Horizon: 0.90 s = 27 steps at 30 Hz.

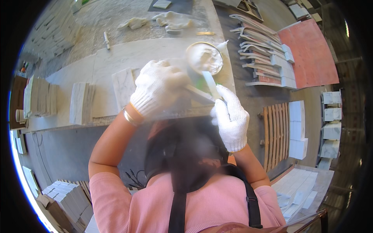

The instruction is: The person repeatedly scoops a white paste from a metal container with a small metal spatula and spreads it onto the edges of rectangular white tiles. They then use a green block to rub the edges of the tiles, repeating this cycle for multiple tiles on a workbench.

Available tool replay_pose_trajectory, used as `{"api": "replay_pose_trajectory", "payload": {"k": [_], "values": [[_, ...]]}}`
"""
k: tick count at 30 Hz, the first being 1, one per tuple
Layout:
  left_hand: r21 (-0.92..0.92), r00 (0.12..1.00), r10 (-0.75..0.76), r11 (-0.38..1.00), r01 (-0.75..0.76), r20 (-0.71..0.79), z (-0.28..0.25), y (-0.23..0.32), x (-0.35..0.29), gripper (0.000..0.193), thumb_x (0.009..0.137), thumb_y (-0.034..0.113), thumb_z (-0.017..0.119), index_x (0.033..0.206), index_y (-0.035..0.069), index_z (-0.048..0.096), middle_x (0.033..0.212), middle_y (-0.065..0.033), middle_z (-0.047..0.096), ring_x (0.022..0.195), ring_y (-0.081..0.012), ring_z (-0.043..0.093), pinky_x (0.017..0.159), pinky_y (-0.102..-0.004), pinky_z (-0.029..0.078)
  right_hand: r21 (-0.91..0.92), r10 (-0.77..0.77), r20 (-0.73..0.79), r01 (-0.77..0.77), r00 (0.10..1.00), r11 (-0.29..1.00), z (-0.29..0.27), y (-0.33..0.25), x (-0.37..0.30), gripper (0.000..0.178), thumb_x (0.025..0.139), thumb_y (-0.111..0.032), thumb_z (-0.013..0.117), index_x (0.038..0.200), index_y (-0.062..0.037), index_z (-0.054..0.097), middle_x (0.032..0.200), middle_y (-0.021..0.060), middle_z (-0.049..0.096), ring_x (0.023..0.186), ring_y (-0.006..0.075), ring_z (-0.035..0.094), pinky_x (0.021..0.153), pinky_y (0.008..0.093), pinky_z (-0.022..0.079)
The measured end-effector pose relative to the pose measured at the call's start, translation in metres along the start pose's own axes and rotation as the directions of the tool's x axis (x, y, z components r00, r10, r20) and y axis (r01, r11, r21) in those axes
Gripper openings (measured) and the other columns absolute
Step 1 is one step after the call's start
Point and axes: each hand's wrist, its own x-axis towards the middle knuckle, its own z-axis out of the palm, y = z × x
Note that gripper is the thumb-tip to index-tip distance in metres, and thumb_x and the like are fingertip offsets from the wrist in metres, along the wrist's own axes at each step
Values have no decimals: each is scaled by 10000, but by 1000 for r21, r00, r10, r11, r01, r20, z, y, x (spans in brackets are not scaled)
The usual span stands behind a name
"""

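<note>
My left hand (158,87), in a white knit glove, is curled over the front part of the worktable. A narrow pale strip (200,94) runs from its fingertips toward my right hand; a haze blurs the grip and the strip's left end. My right hand (232,120), also gloved, is closed around a flat pale scraper (210,82). The scraper's blade points up and left, its tip at the near rim of a round tub (222,72) of white paste (204,56). Beneath the scraper a bit of green shows, too blurred to name.
Stone slabs stand on the worktable (103,58) at left, including a small stack (81,103) and a larger one (39,97). Crumpled gloves (173,21) and a marker-like stick (106,40) lie farther back. To the right are racked strips (260,54) and a wooden pallet (276,134).
</note>
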Motion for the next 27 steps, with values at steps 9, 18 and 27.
{"api": "replay_pose_trajectory", "payload": {"k": [9,18,27], "values": [[29,1000,-4,1000,4,20,-3,2,-4,155,727,122,751,876,155,775,869,-25,739,870,-265,660,799,-411,503,88,147,37,-150,988,985,-12,-26,-6,458,1011,-52,607,1468,-79,583,793,35,691,624,65,601,557,223,490],[2,999,6,1000,-6,-52,4,0,-4,70,749,173,705,815,188,722,789,-29,664,843,-296,643,756,-449,482,157,166,89,-179,982,971,-19,-11,-2,428,1024,-83,594,1452,-71,600,786,13,652,661,59,583,614,237,515],[41,999,-44,998,43,15,2,2,-6,164,718,136,755,878,169,760,884,-15,740,882,-261,665,806,-419,495,-41,-78,53,80,996,996,12,-9,2,423,1003,-49,620,1426,-65,626,778,35,690,616,69,611,578,249,534]]}}
